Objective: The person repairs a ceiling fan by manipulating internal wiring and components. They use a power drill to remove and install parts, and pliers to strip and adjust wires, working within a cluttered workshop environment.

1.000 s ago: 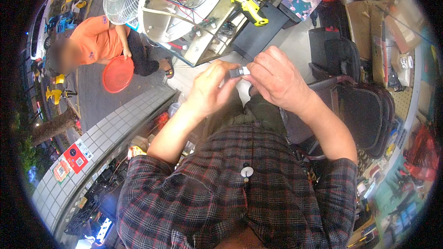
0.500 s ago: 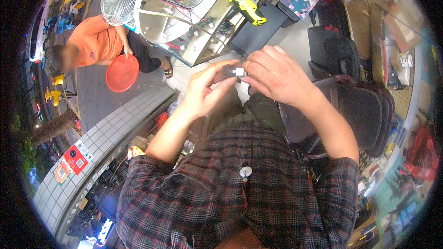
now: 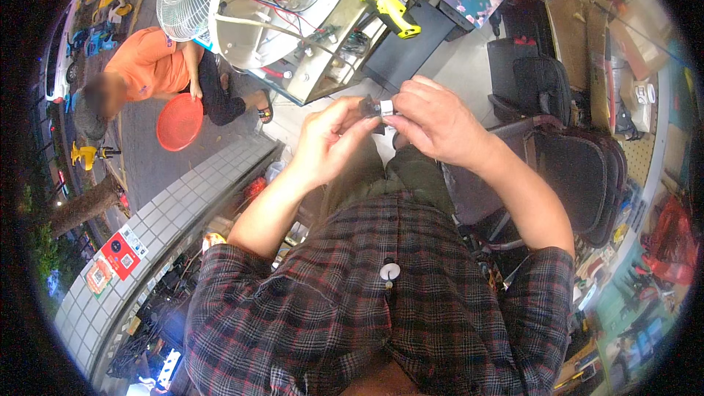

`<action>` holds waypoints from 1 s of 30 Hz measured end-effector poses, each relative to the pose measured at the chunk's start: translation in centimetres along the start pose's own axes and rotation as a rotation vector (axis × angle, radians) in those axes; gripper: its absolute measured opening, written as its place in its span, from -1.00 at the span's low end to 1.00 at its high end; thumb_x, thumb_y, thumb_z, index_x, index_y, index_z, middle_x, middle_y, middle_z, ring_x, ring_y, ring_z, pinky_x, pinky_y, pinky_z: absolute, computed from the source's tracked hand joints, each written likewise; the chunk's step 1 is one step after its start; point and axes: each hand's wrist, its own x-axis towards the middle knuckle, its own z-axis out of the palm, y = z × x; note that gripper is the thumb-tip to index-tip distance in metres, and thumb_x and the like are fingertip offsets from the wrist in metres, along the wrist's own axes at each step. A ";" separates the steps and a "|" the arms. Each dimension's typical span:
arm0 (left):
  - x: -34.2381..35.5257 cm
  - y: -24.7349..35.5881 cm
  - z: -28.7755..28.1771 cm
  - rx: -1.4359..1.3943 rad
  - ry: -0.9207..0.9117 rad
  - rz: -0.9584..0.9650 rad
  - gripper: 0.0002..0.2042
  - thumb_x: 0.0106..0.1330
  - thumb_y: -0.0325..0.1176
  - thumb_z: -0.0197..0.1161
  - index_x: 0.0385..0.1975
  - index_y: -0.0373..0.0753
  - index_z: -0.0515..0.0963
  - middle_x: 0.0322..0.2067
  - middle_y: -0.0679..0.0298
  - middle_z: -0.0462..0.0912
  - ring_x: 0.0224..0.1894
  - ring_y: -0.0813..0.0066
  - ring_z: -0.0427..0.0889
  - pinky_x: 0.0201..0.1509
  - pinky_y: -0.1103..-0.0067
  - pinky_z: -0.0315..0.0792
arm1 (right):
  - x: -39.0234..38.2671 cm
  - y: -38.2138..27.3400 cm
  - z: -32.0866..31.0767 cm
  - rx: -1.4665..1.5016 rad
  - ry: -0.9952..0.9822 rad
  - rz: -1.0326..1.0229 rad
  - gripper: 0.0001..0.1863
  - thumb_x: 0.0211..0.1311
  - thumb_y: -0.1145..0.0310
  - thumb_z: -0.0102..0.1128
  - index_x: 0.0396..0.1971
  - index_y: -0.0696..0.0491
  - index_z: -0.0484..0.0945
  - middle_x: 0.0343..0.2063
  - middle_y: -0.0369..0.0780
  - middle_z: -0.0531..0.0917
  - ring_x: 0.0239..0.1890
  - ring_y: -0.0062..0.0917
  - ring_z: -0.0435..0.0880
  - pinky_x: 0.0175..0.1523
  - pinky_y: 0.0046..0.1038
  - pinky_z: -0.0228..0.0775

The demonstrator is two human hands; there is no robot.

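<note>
Pale floor [image 3: 466,59] shows beyond two bare hands in a cluttered roadside workshop. Just past the wearer's plaid shirt [image 3: 308,308], a small dark-and-white part [image 3: 386,107] sits between the fingertips, its long axis running roughly left to right, crosswise to the body. The left hand [image 3: 328,139] pinches the dark end between thumb and fingers; the right hand [image 3: 438,119] clamps thumb and fingertips at the white end. Neither hand is clearly nearer; whether the ends are joined is too small to tell. Farther out, a yellow handheld tool [image 3: 390,6] lies by a white shell [image 3: 253,37] strung with wires. Past them, a person in orange [image 3: 143,66] holds a red basin [image 3: 180,123] at the roadside.
</note>
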 end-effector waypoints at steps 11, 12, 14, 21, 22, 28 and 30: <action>0.7 0.8 -1.0 -0.139 -0.137 -0.120 -0.55 0.50 -0.45 0.19 0.35 -0.34 0.37 0.09 0.26 0.61 0.12 0.54 0.58 0.21 0.57 0.45 | 0.1 0.0 -1.5 0.084 -0.068 0.086 -0.77 0.33 0.28 0.25 -0.27 0.13 0.50 -0.35 -0.11 0.53 -0.25 -0.14 0.56 -0.13 -0.19 0.46; 0.6 0.7 -1.0 -0.159 -0.138 -0.124 -0.56 0.51 -0.43 0.17 0.35 -0.34 0.36 0.08 0.26 0.62 0.10 0.54 0.59 0.17 0.57 0.48 | 0.0 -0.1 -1.6 0.117 -0.080 0.120 -0.77 0.34 0.27 0.24 -0.27 0.13 0.49 -0.35 -0.11 0.53 -0.25 -0.15 0.56 -0.13 -0.19 0.47; 0.5 0.5 -0.6 -0.197 -0.141 -0.130 -0.57 0.53 -0.40 0.15 0.35 -0.34 0.36 0.07 0.26 0.62 0.06 0.54 0.62 0.09 0.57 0.54 | -0.4 -0.1 -1.3 0.214 -0.097 0.194 -0.77 0.37 0.27 0.22 -0.26 0.14 0.49 -0.36 -0.11 0.53 -0.28 -0.17 0.56 -0.15 -0.22 0.46; 0.5 1.5 -0.1 -0.163 -0.170 -0.226 -0.57 0.54 -0.38 0.13 0.34 -0.34 0.35 -0.03 0.25 0.66 -0.12 0.54 0.69 -0.15 0.58 0.66 | -1.7 0.1 0.2 0.429 -0.068 0.372 -0.78 0.42 0.27 0.19 -0.29 0.13 0.48 -0.43 -0.15 0.51 -0.36 -0.31 0.56 -0.21 -0.32 0.42; 0.5 1.5 0.0 -0.150 -0.156 -0.228 -0.58 0.54 -0.39 0.14 0.34 -0.34 0.35 -0.04 0.25 0.66 -0.12 0.54 0.69 -0.15 0.58 0.67 | -1.7 -0.2 0.2 0.463 -0.058 0.414 -0.78 0.42 0.28 0.19 -0.30 0.13 0.48 -0.43 -0.16 0.52 -0.36 -0.31 0.57 -0.22 -0.32 0.43; 0.2 2.1 0.7 -0.093 -0.109 -0.190 -0.60 0.51 -0.44 0.17 0.31 -0.35 0.41 -0.06 0.25 0.67 -0.11 0.56 0.67 -0.13 0.59 0.68 | -2.1 -0.9 0.5 0.426 0.024 0.373 -0.82 0.38 0.34 0.21 -0.32 0.13 0.47 -0.42 -0.13 0.56 -0.33 -0.24 0.62 -0.22 -0.28 0.45; 0.2 2.1 0.7 -0.067 -0.108 -0.175 -0.60 0.50 -0.44 0.18 0.30 -0.35 0.42 -0.06 0.26 0.67 -0.11 0.57 0.67 -0.13 0.59 0.68 | -2.2 -0.9 0.5 0.361 0.031 0.325 -0.83 0.37 0.35 0.21 -0.31 0.13 0.47 -0.41 -0.11 0.56 -0.32 -0.20 0.63 -0.22 -0.27 0.45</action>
